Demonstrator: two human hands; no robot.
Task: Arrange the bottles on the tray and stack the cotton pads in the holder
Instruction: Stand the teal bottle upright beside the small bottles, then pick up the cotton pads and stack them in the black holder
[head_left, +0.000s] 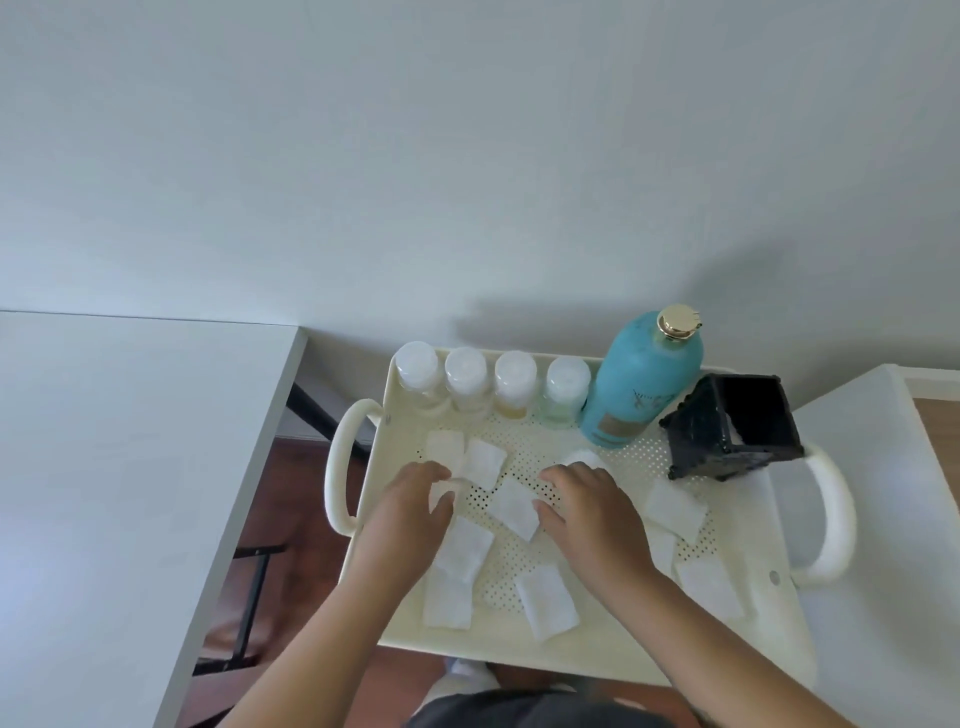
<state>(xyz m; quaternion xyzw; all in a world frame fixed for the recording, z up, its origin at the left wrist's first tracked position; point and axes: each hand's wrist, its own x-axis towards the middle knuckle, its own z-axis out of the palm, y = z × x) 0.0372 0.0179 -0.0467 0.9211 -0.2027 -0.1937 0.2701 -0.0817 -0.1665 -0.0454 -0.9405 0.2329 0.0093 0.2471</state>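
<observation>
A cream perforated tray (597, 644) with two handles holds everything. Along its far edge stand several small clear bottles (465, 376) with white caps, then a tall turquoise bottle (641, 384) with a gold cap. A black square holder (737, 428), showing nothing inside, sits at the tray's far right. Several white cotton pads (546, 600) lie scattered over the tray floor. My left hand (415, 512) presses down on a pad (441, 493), fingers curled over it. My right hand (584, 506) rests with fingers spread, touching the edge of a middle pad (514, 509) and covering another.
A white table (104, 467) stands to the left, with a gap showing wooden floor and dark legs. Another white surface (883, 519) borders the tray on the right. A pale wall rises directly behind.
</observation>
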